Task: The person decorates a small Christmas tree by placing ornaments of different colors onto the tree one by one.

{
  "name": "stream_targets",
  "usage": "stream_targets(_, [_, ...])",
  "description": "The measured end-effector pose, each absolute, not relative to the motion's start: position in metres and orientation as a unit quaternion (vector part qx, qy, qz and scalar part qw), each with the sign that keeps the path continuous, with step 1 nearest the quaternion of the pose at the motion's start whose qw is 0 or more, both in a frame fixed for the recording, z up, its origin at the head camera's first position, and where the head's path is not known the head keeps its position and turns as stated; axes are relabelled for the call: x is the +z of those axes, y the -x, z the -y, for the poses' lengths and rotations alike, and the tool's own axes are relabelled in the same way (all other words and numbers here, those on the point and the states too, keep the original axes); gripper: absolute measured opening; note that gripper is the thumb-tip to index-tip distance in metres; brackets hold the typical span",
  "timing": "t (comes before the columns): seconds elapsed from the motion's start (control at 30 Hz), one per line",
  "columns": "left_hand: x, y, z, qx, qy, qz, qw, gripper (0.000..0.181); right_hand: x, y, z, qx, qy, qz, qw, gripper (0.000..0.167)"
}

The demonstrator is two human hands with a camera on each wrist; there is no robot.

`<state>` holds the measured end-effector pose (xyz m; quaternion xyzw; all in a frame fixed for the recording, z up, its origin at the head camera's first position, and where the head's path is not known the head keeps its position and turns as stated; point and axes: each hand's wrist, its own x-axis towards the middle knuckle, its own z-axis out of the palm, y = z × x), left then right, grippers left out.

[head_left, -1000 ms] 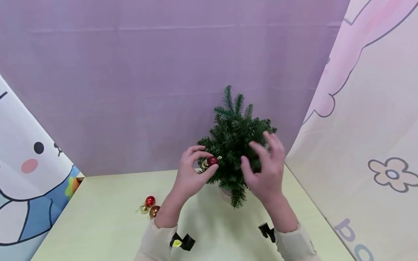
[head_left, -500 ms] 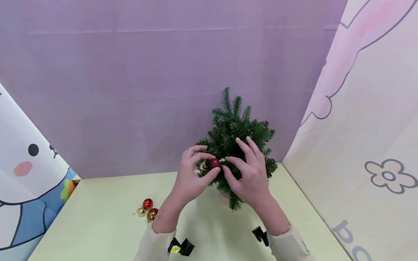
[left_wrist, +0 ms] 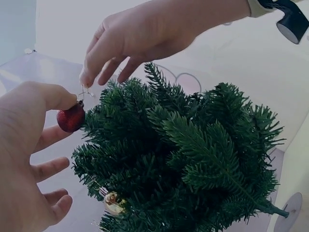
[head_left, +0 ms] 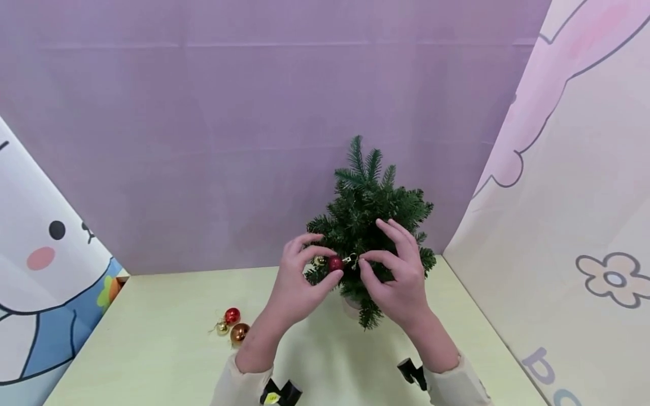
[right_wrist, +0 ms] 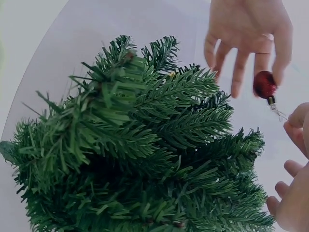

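Note:
Between thumb and index finger, my left hand [head_left: 299, 282] pinches a red glitter Christmas bauble [head_left: 335, 263] in front of a small artificial Christmas tree [head_left: 370, 208]. The right hand [head_left: 398, 282] pinches the thin hanging loop [right_wrist: 278, 112] at the bauble's cap, its other fingers spread. In the left wrist view, the bauble [left_wrist: 71, 117] is close to the branch tips, and the loop reaches up to the right fingertips. A gold bauble [left_wrist: 114, 203] hangs on a branch, lower on the tree's left side.
On the pale table [head_left: 167, 304], left of the left forearm, lie a red bauble [head_left: 232, 316], a small gold bauble [head_left: 222, 327] and a copper bauble [head_left: 240, 333]. A purple cloth backdrop [head_left: 228, 141] stands behind the tree, with printed panels on both sides.
The right hand came in from the right, apart from the bauble, to its cap, then drew slightly right with the loop pinched. The left hand kept its pinch on the bauble.

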<state>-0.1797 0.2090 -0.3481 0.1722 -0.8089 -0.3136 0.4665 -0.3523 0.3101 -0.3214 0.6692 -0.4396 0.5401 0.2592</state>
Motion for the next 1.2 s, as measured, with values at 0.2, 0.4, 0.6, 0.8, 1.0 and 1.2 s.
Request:
stream_targets(0.2, [-0.347, 0.18, -0.213, -0.294, -0.18, 0.817, 0.463, 0.025, -0.314, 0.353, -0.307, 0.477, -0.699, 0.459, 0.269, 0.015])
stream_targets(0.4, [-0.337, 0.186, -0.219, -0.274, -0.151, 0.816, 0.485, 0.013, -0.307, 0.351, -0.309, 0.424, -0.721, 0.476, 0.271, 0.01])
stream_targets(0.6, [-0.329, 0.19, -0.218, -0.258, -0.125, 0.827, 0.484, 0.004, -0.298, 0.349, -0.313, 0.406, -0.726, 0.487, 0.267, 0.009])
stream_targets(0.8, [-0.328, 0.195, -0.216, -0.245, -0.122, 0.829, 0.488, 0.005, -0.294, 0.35, -0.316, 0.398, -0.714, 0.507, 0.274, 0.01])
stream_targets(1.0, [-0.328, 0.198, -0.213, -0.24, -0.145, 0.819, 0.501, 0.007, -0.3, 0.35, -0.317, 0.395, -0.686, 0.541, 0.284, 0.008])
stream_targets(1.2, [-0.329, 0.207, -0.207, -0.217, -0.151, 0.821, 0.505, 0.005, -0.303, 0.35, -0.314, 0.391, -0.651, 0.573, 0.307, 0.007])
